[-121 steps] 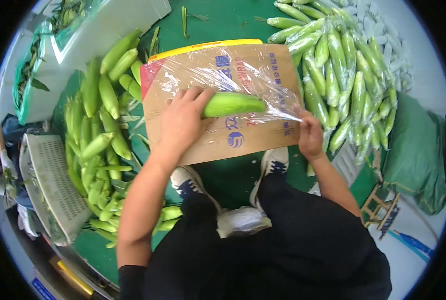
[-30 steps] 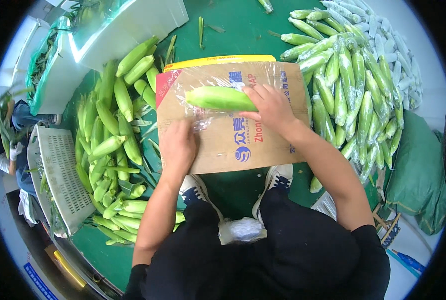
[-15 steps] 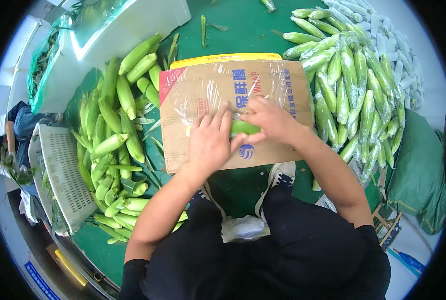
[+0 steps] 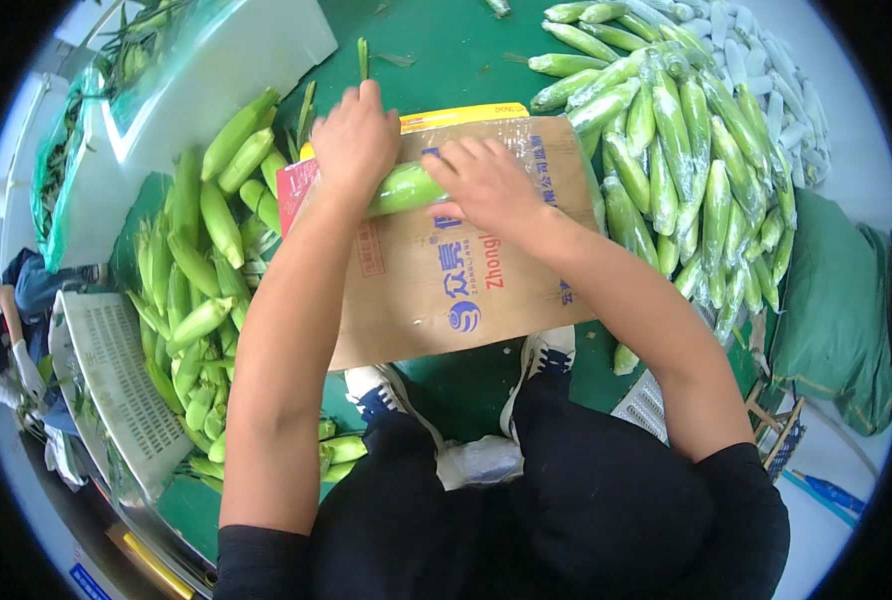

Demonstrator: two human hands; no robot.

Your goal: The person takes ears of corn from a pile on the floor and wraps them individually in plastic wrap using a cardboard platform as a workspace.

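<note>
An ear of corn (image 4: pixel 406 188) in green husk lies across the far part of a brown cardboard box (image 4: pixel 406 310), with a glossy sheen of clear film on it. My right hand (image 4: pixel 491 185) curls over the corn's right end and grips it. Beyond the corn's left end, by the box's far left corner, is my left hand (image 4: pixel 356 140). Its fingers are bent together, and what they may pinch is hidden. My left wrist covers the corn's left tip.
Unwrapped corn (image 4: pixel 201 250) is heaped at left beside a white plastic crate (image 4: pixel 131 370) and a white foam box (image 4: pixel 216 90). Film-wrapped corn (image 4: pixel 686 150) is piled at right, near a green sack (image 4: pixel 831 310). Another person (image 4: pixel 36 300) is at the far left.
My left hand has moved away from me to the box's far left edge. The corn has shifted farther away and left, with my right hand on it.
</note>
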